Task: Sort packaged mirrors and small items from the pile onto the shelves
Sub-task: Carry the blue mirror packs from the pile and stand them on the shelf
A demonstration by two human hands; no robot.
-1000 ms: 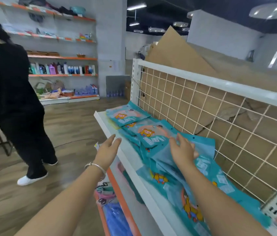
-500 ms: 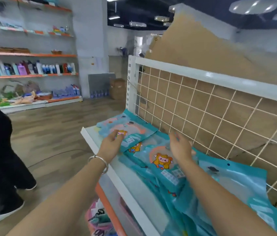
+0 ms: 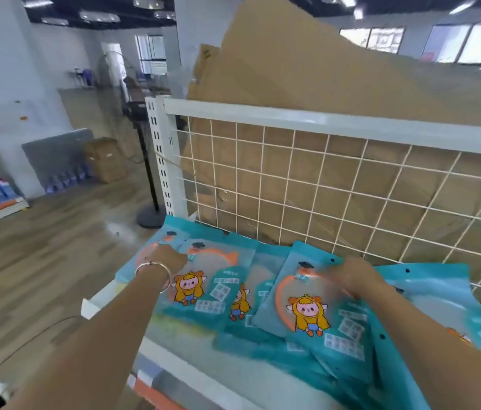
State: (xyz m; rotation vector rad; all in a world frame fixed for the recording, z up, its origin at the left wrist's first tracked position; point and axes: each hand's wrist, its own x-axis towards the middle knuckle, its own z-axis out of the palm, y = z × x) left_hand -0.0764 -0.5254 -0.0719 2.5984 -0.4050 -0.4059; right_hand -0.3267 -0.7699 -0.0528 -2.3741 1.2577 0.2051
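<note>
**Laying the mirror packets in a row on the shelf**

I am working at the left end of the white shelf [image 3: 100, 300], in front of the wire grid [image 3: 322, 184]. My left hand [image 3: 164, 258], the one with the bracelet [image 3: 153, 270], is lying on the far left corner of the left packet [image 3: 206, 285]. Its fingers are curled there and seem to be pinching the edge. My right hand [image 3: 354, 275] is resting on the far right part of the right packet [image 3: 307, 306], but it is blurred, so I cannot tell if its fingers are gripping or only pressing.

To do this step well, I think I should be sliding each packet flat, face up, with edges parallel to the grid and only a little overlap.

The packets are flat teal bags with a clear window, an orange curved shape and a cartoon figure in yellow. They look smooth and slippery. The pile [image 3: 337, 365] is lying to the near right, loose and overlapping.
</note>
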